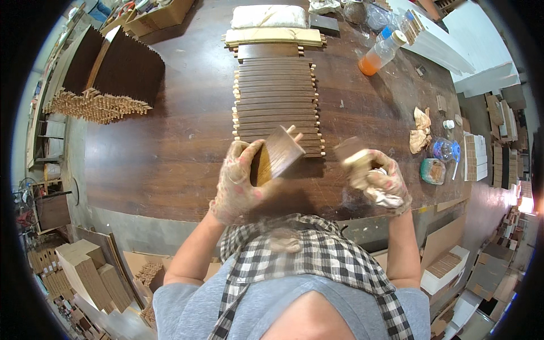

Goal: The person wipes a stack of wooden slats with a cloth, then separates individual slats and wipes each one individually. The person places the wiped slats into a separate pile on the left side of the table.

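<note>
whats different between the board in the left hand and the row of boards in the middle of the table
The held board is raised and tilted in the left hand; the row of boards lies on the table. The held board shows a gleaming broad face; the row of boards shows mostly narrow dark strips. Both are brown with pale pegs at their ends.

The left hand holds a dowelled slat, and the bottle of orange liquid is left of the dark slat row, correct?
No: the head view shows the bottle of orange liquid right of the dark slat row; the left hand does hold the dowelled slat.
</note>
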`<state>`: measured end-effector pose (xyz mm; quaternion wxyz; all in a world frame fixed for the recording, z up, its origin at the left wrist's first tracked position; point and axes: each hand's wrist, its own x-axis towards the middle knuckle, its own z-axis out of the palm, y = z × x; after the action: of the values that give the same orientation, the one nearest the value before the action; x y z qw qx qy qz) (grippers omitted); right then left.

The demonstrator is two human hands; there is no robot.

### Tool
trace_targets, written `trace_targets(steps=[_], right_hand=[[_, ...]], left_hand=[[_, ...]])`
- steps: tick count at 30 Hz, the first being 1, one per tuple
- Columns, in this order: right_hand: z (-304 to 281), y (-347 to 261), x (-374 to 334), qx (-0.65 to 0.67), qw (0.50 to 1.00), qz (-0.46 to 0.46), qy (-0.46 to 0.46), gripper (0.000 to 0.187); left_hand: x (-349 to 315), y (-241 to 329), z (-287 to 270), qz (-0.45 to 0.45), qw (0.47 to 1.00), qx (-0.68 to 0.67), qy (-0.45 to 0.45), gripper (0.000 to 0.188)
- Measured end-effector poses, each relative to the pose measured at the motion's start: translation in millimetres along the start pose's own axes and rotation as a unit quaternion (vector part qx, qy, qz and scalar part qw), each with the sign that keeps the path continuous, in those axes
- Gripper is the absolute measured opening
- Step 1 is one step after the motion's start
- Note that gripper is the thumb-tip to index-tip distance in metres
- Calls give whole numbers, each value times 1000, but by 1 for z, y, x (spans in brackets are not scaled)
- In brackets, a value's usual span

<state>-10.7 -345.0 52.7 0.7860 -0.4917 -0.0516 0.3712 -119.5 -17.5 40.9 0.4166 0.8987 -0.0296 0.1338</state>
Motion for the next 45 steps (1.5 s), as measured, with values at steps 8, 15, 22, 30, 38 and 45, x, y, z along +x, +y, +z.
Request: trace_targets(steps=[8,15,22,30,38,45], right_hand=[[59,3,14,-161,977,-126,66,45],[104,-29,25,-500,835,-224,48,46],[113,-26,28,-496,842,-210,30,40],[56,-17,47,-339,906,-171,188,36],[118,-2,60,-458,769,-445,34,42],[108,-11,29,-658,690,-301,-37,51]], left_hand=[[-26,4,33,-292,666,-683,-67,82],[-26,20,35,-213,770,-602,-16,87],[-24,21,36,-207,788,-579,4,96],[-21,0,39,-200,569,-793,-87,76],[0,23,39,-333,501,-799,-7,57],[19,-13,39,-251,579,-774,60,64]])
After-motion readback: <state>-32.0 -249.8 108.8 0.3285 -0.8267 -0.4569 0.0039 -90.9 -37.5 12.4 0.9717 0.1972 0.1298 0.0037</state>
